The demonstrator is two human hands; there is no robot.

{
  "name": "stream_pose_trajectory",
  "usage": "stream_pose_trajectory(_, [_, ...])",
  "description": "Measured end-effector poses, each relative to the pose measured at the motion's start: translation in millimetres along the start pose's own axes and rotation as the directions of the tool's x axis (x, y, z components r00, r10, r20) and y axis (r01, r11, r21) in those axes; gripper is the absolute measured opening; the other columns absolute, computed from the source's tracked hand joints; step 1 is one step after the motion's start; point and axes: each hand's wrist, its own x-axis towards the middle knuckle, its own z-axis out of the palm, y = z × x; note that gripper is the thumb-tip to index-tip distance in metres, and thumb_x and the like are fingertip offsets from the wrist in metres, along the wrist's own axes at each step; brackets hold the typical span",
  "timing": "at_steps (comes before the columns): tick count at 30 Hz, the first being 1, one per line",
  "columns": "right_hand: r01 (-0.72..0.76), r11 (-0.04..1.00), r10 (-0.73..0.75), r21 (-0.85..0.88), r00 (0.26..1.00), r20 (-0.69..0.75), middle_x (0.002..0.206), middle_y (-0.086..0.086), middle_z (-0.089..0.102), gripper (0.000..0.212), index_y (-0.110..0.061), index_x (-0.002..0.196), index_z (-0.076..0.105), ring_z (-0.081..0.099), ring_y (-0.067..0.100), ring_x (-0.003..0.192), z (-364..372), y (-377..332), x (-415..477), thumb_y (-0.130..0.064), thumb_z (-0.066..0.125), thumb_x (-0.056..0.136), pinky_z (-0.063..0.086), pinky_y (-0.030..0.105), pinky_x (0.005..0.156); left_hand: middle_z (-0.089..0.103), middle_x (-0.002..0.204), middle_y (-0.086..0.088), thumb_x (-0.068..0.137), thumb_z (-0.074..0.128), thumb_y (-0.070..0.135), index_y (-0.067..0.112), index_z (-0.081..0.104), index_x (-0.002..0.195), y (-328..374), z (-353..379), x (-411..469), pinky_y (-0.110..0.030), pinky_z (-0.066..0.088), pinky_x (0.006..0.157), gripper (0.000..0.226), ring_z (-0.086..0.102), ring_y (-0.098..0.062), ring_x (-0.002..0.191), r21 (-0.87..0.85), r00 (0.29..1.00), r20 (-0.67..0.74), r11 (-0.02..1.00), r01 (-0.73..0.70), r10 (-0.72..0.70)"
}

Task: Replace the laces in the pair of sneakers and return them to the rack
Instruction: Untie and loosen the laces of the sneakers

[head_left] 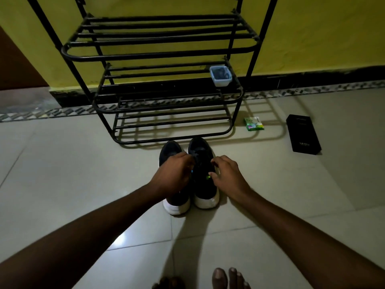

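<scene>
A pair of dark sneakers with white soles stands on the tiled floor in front of a black metal rack [158, 56]. My left hand [173, 176] hovers over the left sneaker [177, 206] and its fingertips pinch a dark lace at the top of the right sneaker [205, 187]. My right hand [228, 178] holds the right sneaker's outer side, thumb on top near a small green accent and fingers curled over the edge. The light is dim and the laces are hard to make out.
A small clear plastic container [220, 76] with dark contents sits on the rack's middle shelf at the right. A green packet [254, 123] and a black box [303, 133] lie on the floor to the right. My bare toes [229, 278] show at the bottom edge.
</scene>
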Motion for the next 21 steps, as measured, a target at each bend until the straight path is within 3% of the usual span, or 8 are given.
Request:
stream_pose_trajectory(3, [-0.031,0.999,0.032,-0.025,0.999,0.027,0.119,0.013,0.061,0.037,-0.006,0.12,0.064,0.058,0.029,0.113,1,-2,4,-0.011,0.072,0.084,0.046,0.032,0.097,0.05,0.091,0.001,0.092,0.062,0.015,0.015,0.053,0.09,7,9,18,-0.034,0.045,0.066,0.008,0.061,-0.028,0.084,-0.001,0.998,0.066,1.0,0.012,-0.012])
stream_pose_trajectory(8, [-0.098,0.995,0.097,0.031,0.995,0.011,0.121,0.012,0.064,0.043,-0.007,0.122,0.064,0.059,0.029,0.114,15,8,7,-0.004,0.069,0.079,0.049,0.034,0.099,0.057,0.113,-0.014,0.091,0.063,0.026,0.007,0.056,0.105,6,35,40,-0.046,0.053,0.076,0.025,0.062,-0.035,0.094,0.098,0.98,0.167,0.991,0.096,-0.111])
stream_pose_trajectory(13, [-0.126,0.979,0.138,0.16,0.988,-0.067,0.117,0.008,0.064,0.041,-0.008,0.119,0.066,0.064,0.025,0.105,29,22,7,-0.001,0.07,0.079,0.054,0.039,0.095,0.057,0.113,-0.01,0.095,0.059,0.034,0.011,0.055,0.104,0,51,54,-0.038,0.043,0.064,0.025,0.062,-0.036,0.092,0.176,0.988,0.085,0.977,0.116,-0.132])
stream_pose_trajectory(17, [-0.113,0.969,0.135,0.221,0.987,-0.09,0.118,0.007,0.062,0.042,-0.005,0.124,0.065,0.065,0.023,0.103,35,27,3,0.0,0.068,0.082,0.055,0.034,0.094,0.06,0.12,-0.01,0.095,0.058,0.033,0.013,0.051,0.126,0,52,63,-0.037,0.043,0.062,0.038,0.065,-0.038,0.093,0.231,0.991,0.079,0.969,0.088,-0.108])
stream_pose_trajectory(21, [-0.091,0.946,0.128,0.31,0.987,-0.1,0.117,0.005,0.063,0.04,-0.006,0.124,0.066,0.066,0.017,0.102,39,34,0,-0.003,0.072,0.084,0.057,0.031,0.092,0.063,0.116,-0.008,0.093,0.059,0.03,0.014,0.056,0.116,-2,55,67,-0.035,0.041,0.061,0.028,0.066,-0.036,0.091,0.231,0.993,0.061,0.969,0.086,-0.103])
